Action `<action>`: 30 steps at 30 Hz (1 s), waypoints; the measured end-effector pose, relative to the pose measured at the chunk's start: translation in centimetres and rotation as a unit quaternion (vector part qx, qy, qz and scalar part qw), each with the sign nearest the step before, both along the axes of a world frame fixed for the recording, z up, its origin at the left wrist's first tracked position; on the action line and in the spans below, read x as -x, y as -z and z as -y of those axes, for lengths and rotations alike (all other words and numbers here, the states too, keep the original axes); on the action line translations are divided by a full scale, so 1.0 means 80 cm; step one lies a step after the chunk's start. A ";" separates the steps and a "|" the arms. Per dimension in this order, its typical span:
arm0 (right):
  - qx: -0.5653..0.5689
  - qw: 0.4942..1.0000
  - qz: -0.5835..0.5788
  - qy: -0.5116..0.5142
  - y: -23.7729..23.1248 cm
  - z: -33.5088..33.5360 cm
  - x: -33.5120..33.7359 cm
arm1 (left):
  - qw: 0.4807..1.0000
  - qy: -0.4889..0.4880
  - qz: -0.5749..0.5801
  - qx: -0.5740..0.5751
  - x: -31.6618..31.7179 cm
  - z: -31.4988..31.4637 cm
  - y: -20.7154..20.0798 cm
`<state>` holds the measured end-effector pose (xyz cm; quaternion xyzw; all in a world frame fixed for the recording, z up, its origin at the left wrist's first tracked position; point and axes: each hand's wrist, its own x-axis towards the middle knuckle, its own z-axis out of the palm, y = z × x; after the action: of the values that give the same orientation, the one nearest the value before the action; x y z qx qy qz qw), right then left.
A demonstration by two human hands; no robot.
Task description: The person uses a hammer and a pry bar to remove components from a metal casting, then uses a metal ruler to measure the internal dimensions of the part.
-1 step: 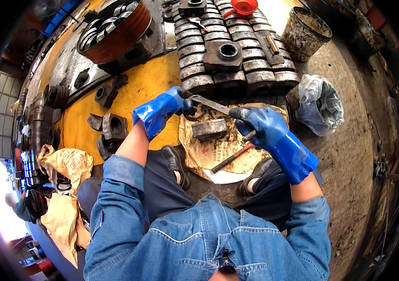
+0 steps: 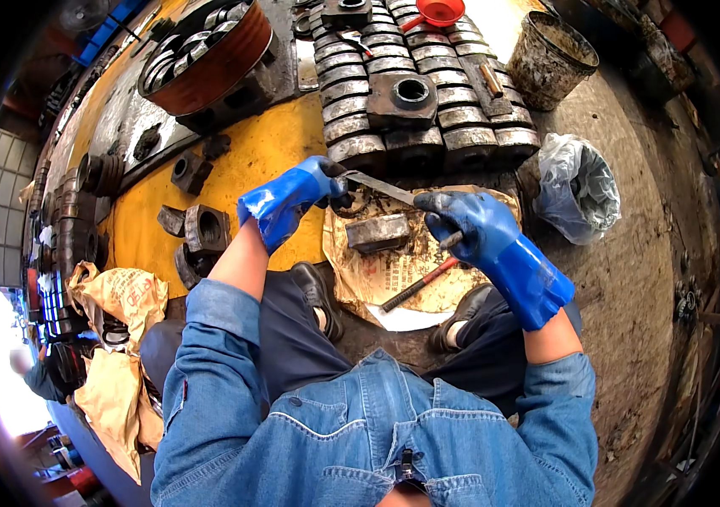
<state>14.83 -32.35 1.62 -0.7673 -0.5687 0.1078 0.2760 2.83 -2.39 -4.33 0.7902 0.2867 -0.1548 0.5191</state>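
A flat grey metal file point(image 2: 383, 188) spans the gap between my two hands. My left hand point(image 2: 326, 180), in a blue rubber glove with dark grime on the fingers, pinches its left end. The other end disappears into my right hand point(image 2: 468, 222), gloved alike and closed round it. A short rod-like stub point(image 2: 451, 241) pokes out below the right fingers; whether it belongs to the file is hidden. Under the file, a dark metal block point(image 2: 377, 233) lies on a stained paper sack point(image 2: 351, 266). Nearer my feet rests a brush-like tool point(image 2: 419, 286) with a red handle.
Rows of metal blocks point(image 2: 350, 114) stand ahead, with a bored block point(image 2: 403, 100) and a red scoop point(image 2: 440, 10) on top. At right are a grimy bucket point(image 2: 553, 59) and a bag-lined bin point(image 2: 578, 188). Left lie loose nuts point(image 2: 207, 228) and a rusty drum point(image 2: 208, 72).
The stub under my right hand has shifted up slightly and shows a little less length. Both hands otherwise keep their places on the file.
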 end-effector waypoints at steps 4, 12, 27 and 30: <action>0.057 0.997 -0.049 0.022 0.009 -0.003 -0.008 | 0.999 -0.029 -0.018 0.019 -0.002 0.001 -0.002; 0.009 0.942 -0.307 0.132 0.034 0.003 -0.024 | 0.994 -0.094 0.013 0.049 -0.004 0.007 -0.001; 0.063 0.877 -0.436 0.194 0.009 0.004 -0.035 | 0.980 -0.145 0.123 0.056 0.001 0.020 -0.015; -0.011 0.836 -0.510 0.201 0.017 0.012 -0.030 | 0.975 -0.146 0.157 0.059 -0.001 0.018 -0.008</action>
<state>17.26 -33.27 0.27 -0.6982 -0.1815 0.4195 0.5510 2.92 -3.85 -3.66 0.7223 0.3041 0.0318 0.6203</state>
